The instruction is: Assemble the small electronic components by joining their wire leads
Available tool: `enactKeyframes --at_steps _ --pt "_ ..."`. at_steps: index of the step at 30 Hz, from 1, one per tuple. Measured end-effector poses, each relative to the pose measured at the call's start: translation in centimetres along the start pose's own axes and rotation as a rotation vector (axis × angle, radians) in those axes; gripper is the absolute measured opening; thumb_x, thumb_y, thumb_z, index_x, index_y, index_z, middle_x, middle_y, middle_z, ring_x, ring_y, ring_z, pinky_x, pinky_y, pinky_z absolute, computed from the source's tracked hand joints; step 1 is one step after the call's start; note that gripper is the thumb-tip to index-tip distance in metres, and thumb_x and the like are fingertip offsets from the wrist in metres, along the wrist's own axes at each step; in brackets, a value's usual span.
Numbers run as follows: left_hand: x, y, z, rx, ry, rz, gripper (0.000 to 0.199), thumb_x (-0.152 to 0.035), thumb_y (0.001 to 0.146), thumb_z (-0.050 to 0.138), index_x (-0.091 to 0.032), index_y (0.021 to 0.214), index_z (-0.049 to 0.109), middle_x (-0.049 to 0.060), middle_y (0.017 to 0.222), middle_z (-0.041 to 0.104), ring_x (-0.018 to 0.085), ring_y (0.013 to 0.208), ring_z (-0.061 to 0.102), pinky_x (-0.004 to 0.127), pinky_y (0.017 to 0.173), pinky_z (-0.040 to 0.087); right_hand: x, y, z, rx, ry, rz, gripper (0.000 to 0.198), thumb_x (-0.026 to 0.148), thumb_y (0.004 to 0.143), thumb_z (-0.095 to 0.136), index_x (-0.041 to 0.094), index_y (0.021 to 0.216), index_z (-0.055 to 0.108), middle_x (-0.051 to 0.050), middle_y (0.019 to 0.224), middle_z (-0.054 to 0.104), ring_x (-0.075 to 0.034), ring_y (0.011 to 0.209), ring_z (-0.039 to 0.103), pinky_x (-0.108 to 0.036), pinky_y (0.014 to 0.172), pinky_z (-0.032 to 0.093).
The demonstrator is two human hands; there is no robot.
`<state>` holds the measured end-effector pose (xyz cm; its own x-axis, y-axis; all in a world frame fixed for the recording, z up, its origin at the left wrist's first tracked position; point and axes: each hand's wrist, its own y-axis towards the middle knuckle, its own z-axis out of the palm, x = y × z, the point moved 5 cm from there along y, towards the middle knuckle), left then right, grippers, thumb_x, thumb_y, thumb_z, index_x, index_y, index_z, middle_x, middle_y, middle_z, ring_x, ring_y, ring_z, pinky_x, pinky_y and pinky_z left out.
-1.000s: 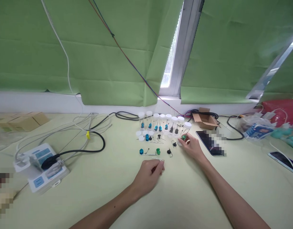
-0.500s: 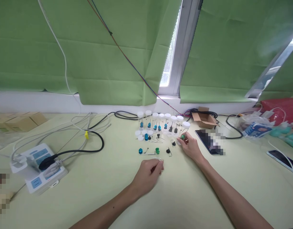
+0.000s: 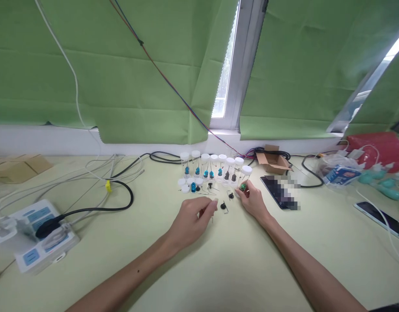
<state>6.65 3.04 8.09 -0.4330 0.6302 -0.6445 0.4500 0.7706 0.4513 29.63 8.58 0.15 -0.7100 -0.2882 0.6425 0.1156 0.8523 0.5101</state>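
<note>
My right hand (image 3: 254, 200) is closed round the lower part of a small clear vial (image 3: 246, 177) with a white cap. A green piece (image 3: 243, 186) shows in it near my fingertips. My left hand (image 3: 194, 219) is over the table, thumb and fingers pressed together. What they hold, if anything, is hidden. A thin metal tip (image 3: 212, 219) shows just below those fingers; I cannot tell whether it is held. Between my hands lie a black round piece (image 3: 223, 206) with a bent metal rod and another black piece (image 3: 231, 195).
Several white-capped vials (image 3: 205, 167) with blue or dark pieces stand behind my hands. White caps (image 3: 185, 189) and a blue piece (image 3: 193, 187) lie before them. A phone (image 3: 277, 193) and an open cardboard box (image 3: 273, 163) are on the right, a power strip (image 3: 30, 251) on the left.
My left hand has moved forward and now covers the blue ball, green piece and rods seen before. My right hand stays at the vial. The view has shifted slightly.
</note>
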Motion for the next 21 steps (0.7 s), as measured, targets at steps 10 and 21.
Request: enactKeyframes --at_steps 10,21 --pt "-1.4 15.6 0.4 -0.013 0.518 0.081 0.022 -0.027 0.090 0.049 -0.018 0.078 0.065 0.006 0.080 0.069 0.021 0.080 0.062 0.033 0.077 0.044 0.1 0.0 0.3 -0.016 -0.017 -0.018 0.019 0.032 0.086 0.054 0.023 0.078 0.040 0.002 0.065 0.049 -0.016 0.057 0.045 -0.026 0.057 0.035" --pt "0.6 22.5 4.4 0.163 0.664 -0.255 0.024 -0.029 0.076 0.068 -0.015 0.095 0.066 0.013 0.098 0.069 0.029 0.099 0.064 0.044 0.090 0.039 0.2 0.1 0.5 -0.019 -0.054 -0.055 0.021 0.033 0.089 0.051 0.024 0.078 0.036 0.003 0.065 0.045 -0.016 0.057 0.044 -0.027 0.058 0.034"
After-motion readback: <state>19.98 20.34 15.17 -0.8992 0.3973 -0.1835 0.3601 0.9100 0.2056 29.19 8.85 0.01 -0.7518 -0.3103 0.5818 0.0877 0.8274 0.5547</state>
